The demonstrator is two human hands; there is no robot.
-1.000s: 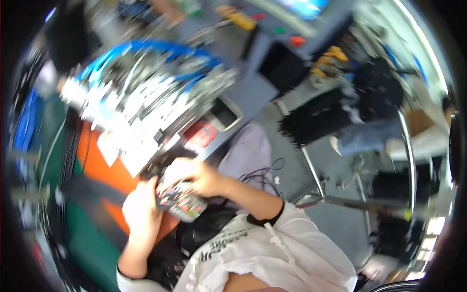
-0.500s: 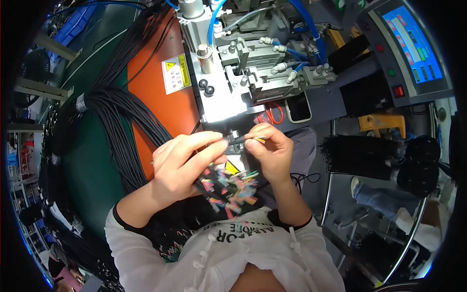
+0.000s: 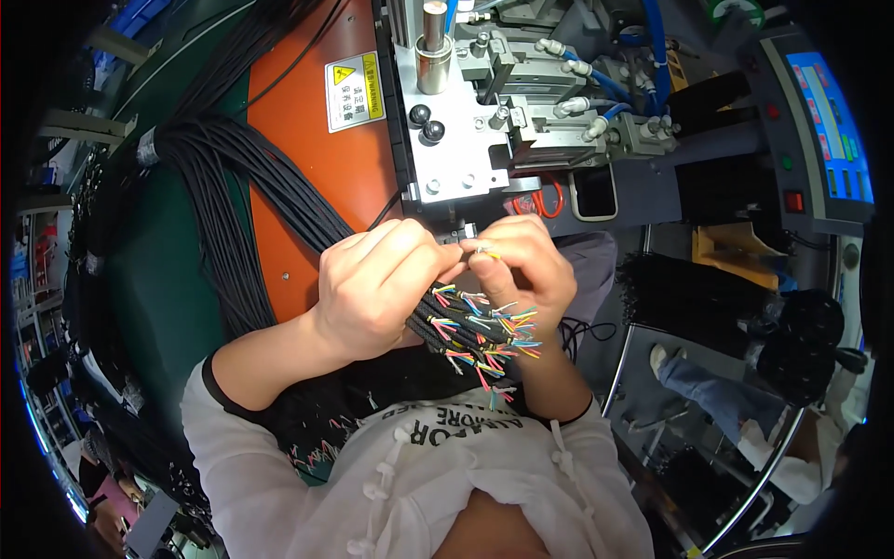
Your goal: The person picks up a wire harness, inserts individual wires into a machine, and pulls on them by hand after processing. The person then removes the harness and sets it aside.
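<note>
A bundle of black cables [image 3: 463,328] spreads its coloured wire ends [image 3: 518,328] above the white shirt [image 3: 414,480], gripped in the curled left hand [image 3: 380,287]; the right hand [image 3: 529,265] pinches one yellow-tipped wire [image 3: 491,253] near the metal machine [image 3: 453,160].

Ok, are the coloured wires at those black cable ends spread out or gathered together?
Spread out: the coloured wires splay in several directions from the ends of the black cables beside the left hand.
</note>
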